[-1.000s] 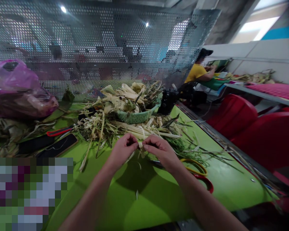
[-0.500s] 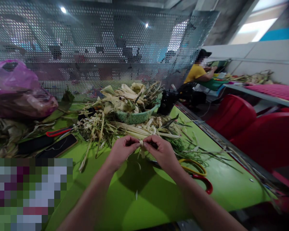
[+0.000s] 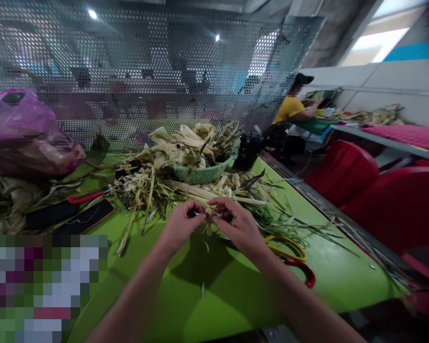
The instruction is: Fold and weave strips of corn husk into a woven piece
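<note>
My left hand [image 3: 180, 225] and my right hand [image 3: 238, 224] meet above the green table [image 3: 236, 290], fingers pinched on a small pale strip of dried leaf [image 3: 209, 220] held between them. Its loose end hangs down a little below my fingertips. Just beyond my hands lies a heap of dried leaves and husks [image 3: 186, 186], spilling around a green plastic basket [image 3: 200, 174] that is also full of them.
Scissors with red and yellow handles [image 3: 295, 259] lie right of my right hand. A black phone [image 3: 84, 216] and a red-handled tool [image 3: 87, 195] lie at left, a pink plastic bag [image 3: 25, 136] behind. A perforated metal screen [image 3: 146, 71] backs the table. A person in yellow [image 3: 295, 107] works far right.
My hands have kept together and shifted slightly; the fingers have reworked their pinch on the leaf strip, whose end now hangs lower between them.
</note>
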### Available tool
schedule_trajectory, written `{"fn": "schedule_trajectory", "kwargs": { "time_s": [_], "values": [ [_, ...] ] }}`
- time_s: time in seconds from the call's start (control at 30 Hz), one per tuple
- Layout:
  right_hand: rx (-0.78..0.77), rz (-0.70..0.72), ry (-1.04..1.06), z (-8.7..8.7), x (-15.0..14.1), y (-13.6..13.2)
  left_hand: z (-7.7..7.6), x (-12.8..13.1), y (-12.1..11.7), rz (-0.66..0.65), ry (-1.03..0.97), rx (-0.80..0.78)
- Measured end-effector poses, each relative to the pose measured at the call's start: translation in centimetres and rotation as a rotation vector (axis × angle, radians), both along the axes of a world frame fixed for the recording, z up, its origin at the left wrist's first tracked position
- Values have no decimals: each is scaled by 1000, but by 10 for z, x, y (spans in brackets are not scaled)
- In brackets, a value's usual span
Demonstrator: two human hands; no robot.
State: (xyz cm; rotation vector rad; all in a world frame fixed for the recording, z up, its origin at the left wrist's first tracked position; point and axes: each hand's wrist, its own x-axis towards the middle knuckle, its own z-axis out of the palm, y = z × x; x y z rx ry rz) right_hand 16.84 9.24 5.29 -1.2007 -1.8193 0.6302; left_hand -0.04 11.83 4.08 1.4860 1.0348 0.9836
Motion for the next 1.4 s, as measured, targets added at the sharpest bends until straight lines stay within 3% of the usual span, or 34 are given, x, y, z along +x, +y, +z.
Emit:
{"fn": "schedule_trajectory", "kwargs": {
  "time_s": [0.17, 0.47, 0.97, 1.27, 1.4],
  "values": [
    [88, -12, -130, 4, -1, -1, 0, -1, -1, -47, -72, -31],
    [66, -82, -129, 2, 0, -1, 1, 1, -2, -112, -104, -57],
    [125, -55, -235, 3, -2, -1, -1, 4, -2, -96, -33, 3],
    [54, -87, -132, 2, 1, -1, 10, 3, -6, 5, -181, -152],
    [92, -93, -160, 2, 2, 0, 10, 1, -5, 116, -193, -151]
  ]
}}
